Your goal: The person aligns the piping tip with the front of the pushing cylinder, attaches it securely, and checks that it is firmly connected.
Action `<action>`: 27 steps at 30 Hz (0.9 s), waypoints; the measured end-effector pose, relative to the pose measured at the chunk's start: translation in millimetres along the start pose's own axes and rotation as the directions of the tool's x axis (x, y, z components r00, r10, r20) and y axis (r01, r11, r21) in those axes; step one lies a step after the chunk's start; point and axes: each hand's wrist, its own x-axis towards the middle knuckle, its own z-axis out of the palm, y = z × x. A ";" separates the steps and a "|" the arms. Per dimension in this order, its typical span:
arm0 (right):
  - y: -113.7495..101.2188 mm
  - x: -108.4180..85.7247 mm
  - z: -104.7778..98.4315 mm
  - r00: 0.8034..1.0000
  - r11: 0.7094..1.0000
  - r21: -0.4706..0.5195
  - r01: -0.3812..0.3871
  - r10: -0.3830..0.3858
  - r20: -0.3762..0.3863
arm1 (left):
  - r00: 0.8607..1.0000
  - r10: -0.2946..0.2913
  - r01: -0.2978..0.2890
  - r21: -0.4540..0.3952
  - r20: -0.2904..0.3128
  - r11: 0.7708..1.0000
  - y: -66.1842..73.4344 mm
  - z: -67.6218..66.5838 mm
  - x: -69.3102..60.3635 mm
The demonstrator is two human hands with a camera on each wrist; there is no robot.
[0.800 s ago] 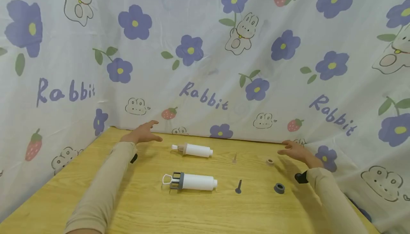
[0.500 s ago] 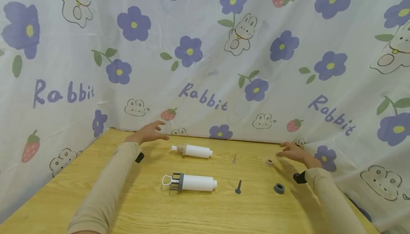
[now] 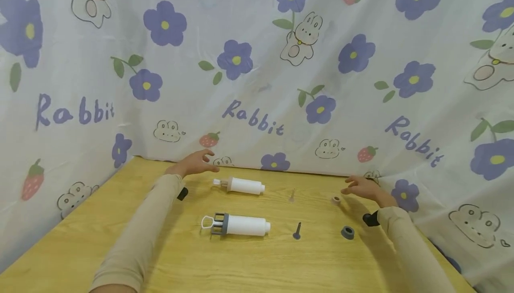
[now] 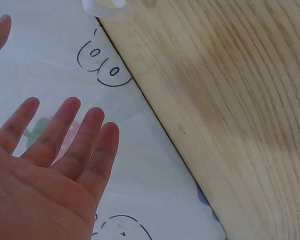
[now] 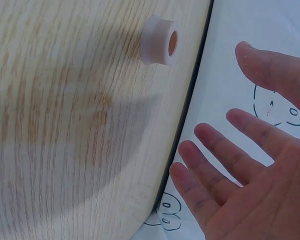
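Note:
My left hand (image 3: 196, 163) hovers over the back of the table, fingers spread, left of a white syringe-like tube (image 3: 246, 186) with a beige collar. In the left wrist view the palm shows bare, and part of a white loop handle (image 4: 94, 7) enters at the top. Fingers apart, my right hand (image 3: 363, 188) hangs just behind a small beige ring cap (image 5: 156, 42), touching nothing. Nearer the front lies a second white tube (image 3: 246, 225) with a dark grey collar and white pull loop. Slim nozzles, one beige (image 3: 292, 197) and one grey (image 3: 297, 234), stand right of the tubes.
A dark grey ring cap (image 3: 344, 234) lies in front of the beige one. The wooden table (image 3: 225, 266) ends at the back against a white printed cloth (image 3: 257, 88), which also hangs along both sides.
My left hand has moved right, toward the beige-collared tube. The right hand has shifted slightly left, closer to the beige ring cap. The things on the table stay in place.

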 end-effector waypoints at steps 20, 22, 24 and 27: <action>-4.8 -1.3 -1.6 1.000 1.000 0.026 -0.005 0.004 0.021 | 0.999 0.036 -0.035 -0.056 0.024 0.998 28.4 21.3 16.5; -4.8 -0.6 -0.9 1.000 1.000 0.021 -0.007 0.007 0.025 | 0.999 0.045 -0.044 -0.071 0.018 0.996 32.1 24.1 18.8; -5.8 0.1 0.1 0.999 1.000 0.028 -0.002 0.001 0.035 | 0.998 0.054 -0.052 -0.080 0.018 0.995 37.3 26.4 21.1; -9.1 0.5 1.9 0.999 0.999 0.048 0.004 -0.007 0.047 | 0.997 0.070 -0.069 -0.088 0.017 0.994 45.5 31.2 24.1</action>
